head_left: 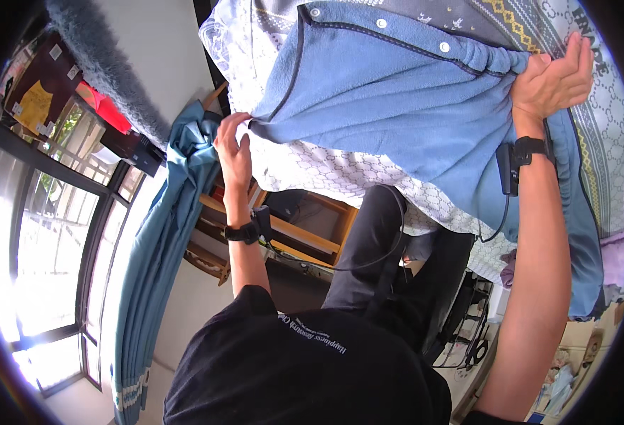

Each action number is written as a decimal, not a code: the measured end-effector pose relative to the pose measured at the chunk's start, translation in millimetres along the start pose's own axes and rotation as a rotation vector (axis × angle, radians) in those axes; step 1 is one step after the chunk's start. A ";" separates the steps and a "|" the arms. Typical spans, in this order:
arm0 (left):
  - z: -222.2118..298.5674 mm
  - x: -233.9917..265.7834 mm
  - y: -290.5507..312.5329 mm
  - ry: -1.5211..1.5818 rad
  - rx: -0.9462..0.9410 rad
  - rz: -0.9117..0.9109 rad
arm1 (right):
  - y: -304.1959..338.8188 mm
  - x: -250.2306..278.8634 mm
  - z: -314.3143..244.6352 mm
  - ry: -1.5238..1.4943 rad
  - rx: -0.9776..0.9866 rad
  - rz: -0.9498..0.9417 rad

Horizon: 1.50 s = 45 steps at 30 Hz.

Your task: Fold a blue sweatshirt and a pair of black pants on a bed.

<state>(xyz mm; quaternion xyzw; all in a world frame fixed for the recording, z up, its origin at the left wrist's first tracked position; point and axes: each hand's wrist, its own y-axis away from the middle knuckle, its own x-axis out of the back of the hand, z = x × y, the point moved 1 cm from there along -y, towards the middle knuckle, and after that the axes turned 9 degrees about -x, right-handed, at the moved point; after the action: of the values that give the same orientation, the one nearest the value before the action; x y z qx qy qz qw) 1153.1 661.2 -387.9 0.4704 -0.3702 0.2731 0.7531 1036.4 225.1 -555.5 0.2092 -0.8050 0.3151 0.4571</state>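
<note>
A blue fleece wrap with dark piping and white snaps is spread over the bed. Its upper edge is gathered toward the right, and soft folds run across the cloth. My left hand is at the wrap's left corner, which sits between the thumb and fingertips. Over at the gathered end, my right hand rests against the cloth with its fingers stretched toward the upper right. What lies under the right palm is hidden. Black bands with small devices are on both wrists.
Patterned bedding lies beneath the wrap. To the left, a blue-green curtain hangs beside a bright window. Wooden shelving stands below the bed's edge. A dark cable crosses in front of my legs.
</note>
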 end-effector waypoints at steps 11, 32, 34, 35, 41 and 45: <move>106.8 -8.6 -133.3 0.407 0.083 -0.217 | 0.6 0.6 1.0 0.001 -0.005 0.010; 114.1 28.7 -200.0 0.756 0.059 -0.344 | -0.1 1.7 -0.5 0.000 -0.027 0.001; 106.3 37.4 -200.4 0.981 0.037 -0.336 | 0.0 0.9 -2.0 -0.005 -0.030 0.004; 110.8 39.9 -200.8 1.000 0.018 -0.330 | -0.2 1.6 -1.6 0.002 -0.027 -0.003; 107.9 43.1 -212.2 0.955 -0.111 -0.330 | -1.0 2.8 1.7 0.001 -0.020 0.007; 132.3 64.2 -208.0 0.309 -0.378 0.611 | 1.7 2.5 -0.7 -0.011 -0.010 -0.002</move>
<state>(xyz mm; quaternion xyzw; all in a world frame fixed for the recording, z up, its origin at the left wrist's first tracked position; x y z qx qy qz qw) 1308.4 459.8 -403.4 0.1450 -0.4193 0.4792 0.7573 1034.6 226.7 -553.6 0.2094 -0.8089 0.3095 0.4540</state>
